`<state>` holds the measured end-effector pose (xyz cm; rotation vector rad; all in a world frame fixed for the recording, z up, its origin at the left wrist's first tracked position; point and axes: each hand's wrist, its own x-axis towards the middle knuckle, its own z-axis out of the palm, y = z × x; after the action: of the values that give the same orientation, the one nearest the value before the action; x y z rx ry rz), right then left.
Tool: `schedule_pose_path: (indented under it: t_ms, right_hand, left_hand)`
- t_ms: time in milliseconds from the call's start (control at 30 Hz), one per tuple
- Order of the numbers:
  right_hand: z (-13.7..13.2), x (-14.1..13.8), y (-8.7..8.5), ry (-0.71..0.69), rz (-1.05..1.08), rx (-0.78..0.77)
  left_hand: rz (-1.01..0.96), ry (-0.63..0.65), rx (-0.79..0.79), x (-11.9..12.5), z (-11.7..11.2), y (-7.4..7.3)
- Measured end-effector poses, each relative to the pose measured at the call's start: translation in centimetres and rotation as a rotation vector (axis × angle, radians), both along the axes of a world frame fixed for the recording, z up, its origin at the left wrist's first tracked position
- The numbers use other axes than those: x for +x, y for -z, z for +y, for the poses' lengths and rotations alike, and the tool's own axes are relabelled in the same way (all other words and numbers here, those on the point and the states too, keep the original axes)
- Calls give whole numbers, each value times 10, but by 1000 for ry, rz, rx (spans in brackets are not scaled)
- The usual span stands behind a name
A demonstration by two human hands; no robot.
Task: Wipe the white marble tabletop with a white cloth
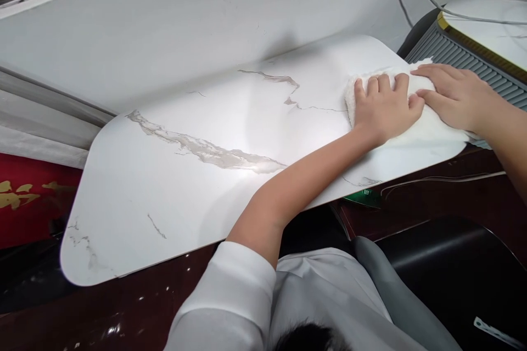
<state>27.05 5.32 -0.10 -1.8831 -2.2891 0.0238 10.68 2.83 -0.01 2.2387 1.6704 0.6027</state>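
while the left hand (386, 105) and right hand (458, 96) lie open, palms down, on the white cloth (424, 125), it sits at the right end of the pale table (218, 120). i'd keep it flat and press evenly; it's hard to tell if it pokes past the edge.

Here's the cloth (430, 126) lying across the right end of the table (206, 203), left hand (385, 107) and right hand (463, 98) side by side on top, wall (164, 33) behind, seat (448, 274) in front at right!
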Motion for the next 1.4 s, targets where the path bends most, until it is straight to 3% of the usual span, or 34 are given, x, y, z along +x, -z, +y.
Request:
schedule_pose_path:
  t_ms: [333,500,733,867,1133,1400]
  right_hand:
    - [85,-38,-6,13,-3,-48]
    - [111,-64,-15,4,95,-71]
    - [156,-87,-14,73,5,-118]
    - [180,-95,-10,30,-69,-92]
    - [179,-94,-10,-81,29,40]
    - [158,-98,-10,-122,40,70]
  left_hand:
    - [-11,-47,103,-32,77,2]
    - [32,-96,-11,-46,117,3]
    - [8,-125,21,-66,153,0]
    - [38,-124,41,-75,171,0]
    - [17,-150,-4,-75,181,-2]
    - [56,-153,31,-75,162,0]
